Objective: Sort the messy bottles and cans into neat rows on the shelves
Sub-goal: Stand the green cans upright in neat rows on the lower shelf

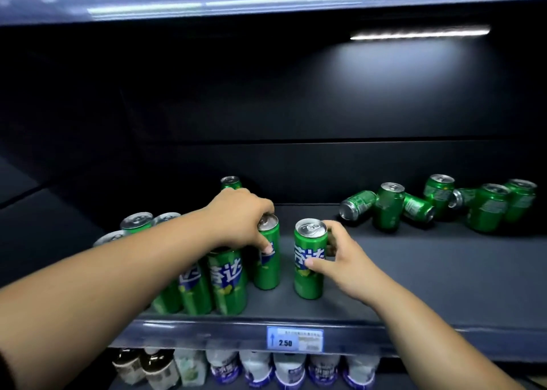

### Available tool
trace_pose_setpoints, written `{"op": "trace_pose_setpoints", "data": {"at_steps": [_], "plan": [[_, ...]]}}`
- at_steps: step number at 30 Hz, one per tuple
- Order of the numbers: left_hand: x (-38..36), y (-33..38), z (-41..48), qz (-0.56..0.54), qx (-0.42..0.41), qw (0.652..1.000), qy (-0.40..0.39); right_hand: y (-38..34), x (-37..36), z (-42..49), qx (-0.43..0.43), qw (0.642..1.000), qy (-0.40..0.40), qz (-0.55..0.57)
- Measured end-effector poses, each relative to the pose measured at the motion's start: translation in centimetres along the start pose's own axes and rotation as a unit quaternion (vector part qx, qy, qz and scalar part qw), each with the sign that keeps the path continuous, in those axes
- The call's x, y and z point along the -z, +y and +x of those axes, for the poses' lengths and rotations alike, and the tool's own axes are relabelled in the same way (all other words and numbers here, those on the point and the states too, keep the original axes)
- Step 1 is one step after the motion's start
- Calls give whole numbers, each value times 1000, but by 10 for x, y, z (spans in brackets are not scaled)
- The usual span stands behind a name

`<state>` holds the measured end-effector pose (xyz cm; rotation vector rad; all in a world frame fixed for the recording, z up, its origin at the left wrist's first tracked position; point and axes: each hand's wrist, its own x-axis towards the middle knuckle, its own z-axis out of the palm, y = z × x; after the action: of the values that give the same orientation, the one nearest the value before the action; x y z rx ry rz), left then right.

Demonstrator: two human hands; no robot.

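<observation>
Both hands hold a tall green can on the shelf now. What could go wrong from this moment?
1. The left hand grips its tall green can near the top, and the can looks tilted; it could tip against the upright cans beside it.
2. The right hand holds the separate tall green can fairly near the grey shelf's front edge; a slip might send it off.
3. The fallen short green cans at the back right may roll.

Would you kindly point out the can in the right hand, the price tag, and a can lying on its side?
Can in right hand [309,267]: head view, printed side.
Price tag [294,339]: head view, label face.
Tipped can [357,205]: head view, green side.
</observation>
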<state>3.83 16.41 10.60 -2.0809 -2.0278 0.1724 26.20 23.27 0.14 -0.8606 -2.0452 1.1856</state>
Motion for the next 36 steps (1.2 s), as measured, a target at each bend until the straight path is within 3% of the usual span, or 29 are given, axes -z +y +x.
{"op": "trace_pose_setpoints", "data": {"at_steps": [6,9,18,23,36], "plan": [[-12,-24,1,-161,-30,986,-17,-5,-15,-13,-16,999,-22,25],[-26,-28,0,-248,3,969,11,-8,-22,-18,-7,1000,-22,6],[-32,-29,-2,-283,33,958,30,-16,-49,-25,8,999,-32,29],[-39,-31,1,-361,57,930,36,-8,-57,-25,-5,1000,8,10],[-45,-33,5,-374,84,923,31,-6,-84,-20,-5,999,17,36]]}}
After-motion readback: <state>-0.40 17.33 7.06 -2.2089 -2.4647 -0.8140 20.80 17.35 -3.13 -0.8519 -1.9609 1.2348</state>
